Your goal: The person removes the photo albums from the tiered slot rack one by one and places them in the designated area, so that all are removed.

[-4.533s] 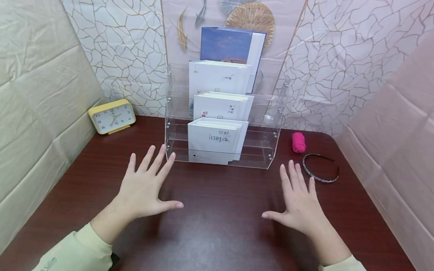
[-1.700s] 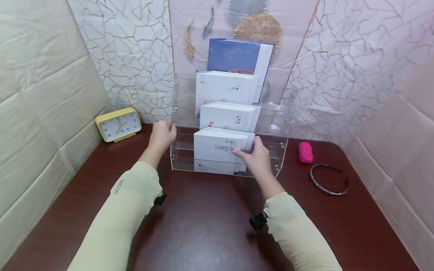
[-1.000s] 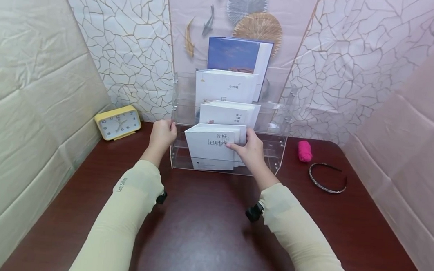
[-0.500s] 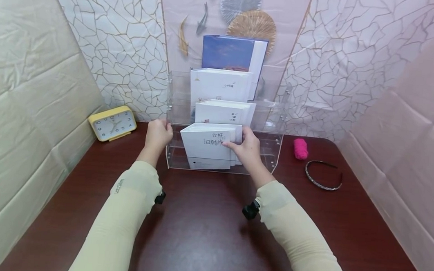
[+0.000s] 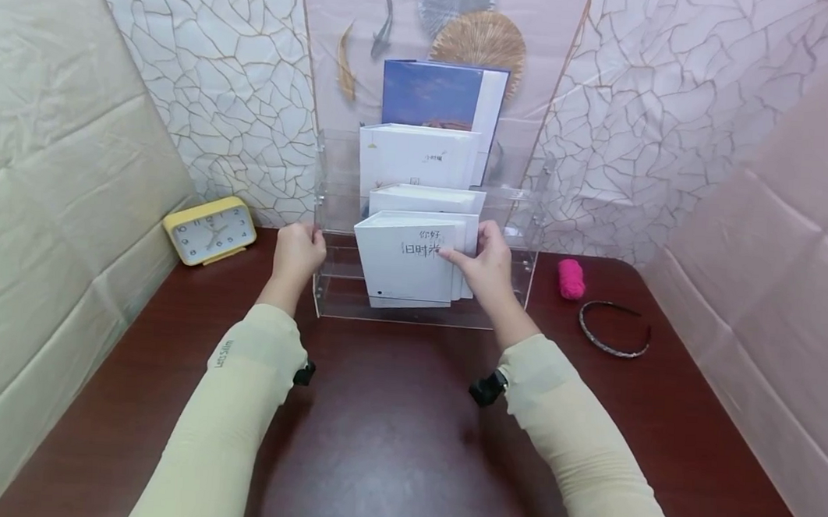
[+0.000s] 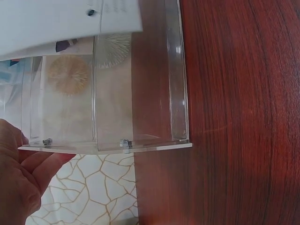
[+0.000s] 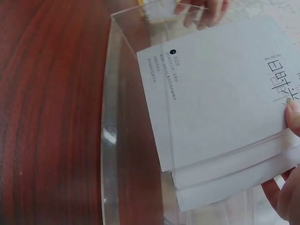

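Observation:
My right hand [image 5: 489, 264] pinches the front white book [image 5: 408, 260] at its right edge, thumb on the cover and fingers behind. That book is tilted, its lower edge above the bottom of the clear acrylic rack [image 5: 502, 314]. With curled fingers my left hand [image 5: 296, 254] grips the rack's left side panel, as the left wrist view also shows. Behind the front book stand another white book [image 5: 424, 199], a taller white book [image 5: 405, 153] and a blue-covered book [image 5: 430, 91] at the top tier.
A yellow alarm clock [image 5: 210, 231] stands left of the rack. To the right lie a pink yarn ball [image 5: 570, 279] and a headband [image 5: 609, 348] on the dark wooden table [image 5: 376, 444]. Cloth-covered walls close in the sides and back.
Both hands have come from above the table to the rack. The right hand has taken the front book, tilted it and raised it. My left hand keeps its grip on the side panel.

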`<act>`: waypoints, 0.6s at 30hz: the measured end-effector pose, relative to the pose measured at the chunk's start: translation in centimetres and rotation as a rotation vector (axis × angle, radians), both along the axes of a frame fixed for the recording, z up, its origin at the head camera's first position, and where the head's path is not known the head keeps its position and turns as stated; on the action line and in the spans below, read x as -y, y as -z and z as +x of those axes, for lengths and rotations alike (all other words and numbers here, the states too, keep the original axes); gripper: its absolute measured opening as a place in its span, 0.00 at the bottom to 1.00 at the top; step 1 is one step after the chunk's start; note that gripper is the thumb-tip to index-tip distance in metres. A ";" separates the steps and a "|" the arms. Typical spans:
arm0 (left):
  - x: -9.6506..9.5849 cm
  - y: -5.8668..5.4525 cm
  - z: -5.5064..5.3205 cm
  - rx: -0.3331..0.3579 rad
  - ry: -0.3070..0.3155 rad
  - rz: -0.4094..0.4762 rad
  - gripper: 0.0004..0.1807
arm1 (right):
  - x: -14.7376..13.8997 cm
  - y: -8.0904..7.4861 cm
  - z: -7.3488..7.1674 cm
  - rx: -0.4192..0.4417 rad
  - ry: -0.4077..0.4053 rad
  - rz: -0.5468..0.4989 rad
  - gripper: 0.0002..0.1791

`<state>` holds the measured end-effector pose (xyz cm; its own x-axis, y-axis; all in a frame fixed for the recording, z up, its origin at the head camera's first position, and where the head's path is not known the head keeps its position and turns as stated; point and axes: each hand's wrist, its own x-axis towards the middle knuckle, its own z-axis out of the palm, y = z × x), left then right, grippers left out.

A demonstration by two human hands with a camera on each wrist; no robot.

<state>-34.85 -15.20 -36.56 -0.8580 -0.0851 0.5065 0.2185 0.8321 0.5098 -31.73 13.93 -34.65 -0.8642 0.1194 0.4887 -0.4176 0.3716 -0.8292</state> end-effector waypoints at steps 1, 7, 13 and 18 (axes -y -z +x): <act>-0.1 0.0 0.0 -0.004 -0.001 0.003 0.16 | -0.3 -0.3 0.0 0.004 -0.009 -0.014 0.26; -0.2 0.2 0.0 -0.001 0.000 0.005 0.16 | -1.3 -1.2 0.0 0.051 -0.022 -0.047 0.26; -0.1 0.2 0.0 0.025 0.013 0.000 0.17 | -1.7 -2.1 0.0 0.065 -0.070 -0.105 0.25; 0.0 -0.2 0.0 0.032 0.009 0.009 0.17 | -1.6 -2.8 -0.1 0.037 -0.164 -0.164 0.23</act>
